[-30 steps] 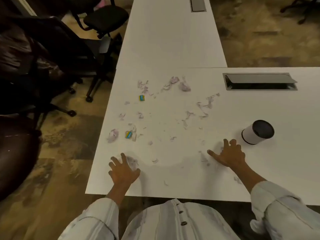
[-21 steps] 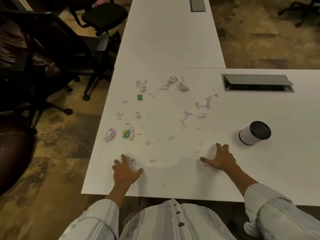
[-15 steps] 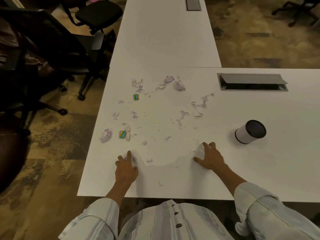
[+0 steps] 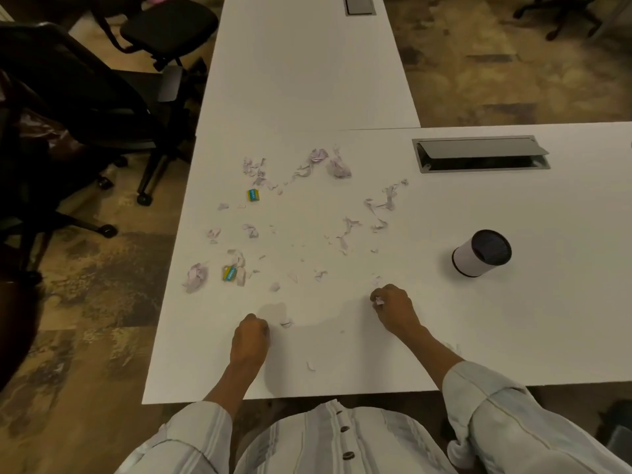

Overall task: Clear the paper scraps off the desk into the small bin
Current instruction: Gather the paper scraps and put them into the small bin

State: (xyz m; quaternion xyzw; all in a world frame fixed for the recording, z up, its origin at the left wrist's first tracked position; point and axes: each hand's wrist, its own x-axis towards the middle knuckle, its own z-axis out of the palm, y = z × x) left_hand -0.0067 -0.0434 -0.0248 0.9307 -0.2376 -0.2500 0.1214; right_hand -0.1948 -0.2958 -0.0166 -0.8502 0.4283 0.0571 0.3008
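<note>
Several pale lilac paper scraps (image 4: 338,167) lie scattered over the white desk (image 4: 513,319), with two small yellow-and-blue wrappers (image 4: 253,195) among them. A small white bin (image 4: 478,253) with a dark inside stands tilted toward me at the right. My right hand (image 4: 396,311) rests on the desk left of the bin, fingers curled round paper scraps that show at its fingertips. My left hand (image 4: 251,340) is fisted near the front edge; a scrap was under it before, and whatever it holds is hidden. A tiny scrap (image 4: 285,323) lies just right of it.
A grey cable hatch (image 4: 480,153) is set into the desk at the back right. A second white desk (image 4: 307,63) runs away from me. Black office chairs (image 4: 102,107) stand on the floor to the left. The desk's front edge (image 4: 307,395) is close to my body.
Both hands went from flat with spread fingers to curled fists, closing over scraps near the front of the desk. My right hand slid left, away from the bin.
</note>
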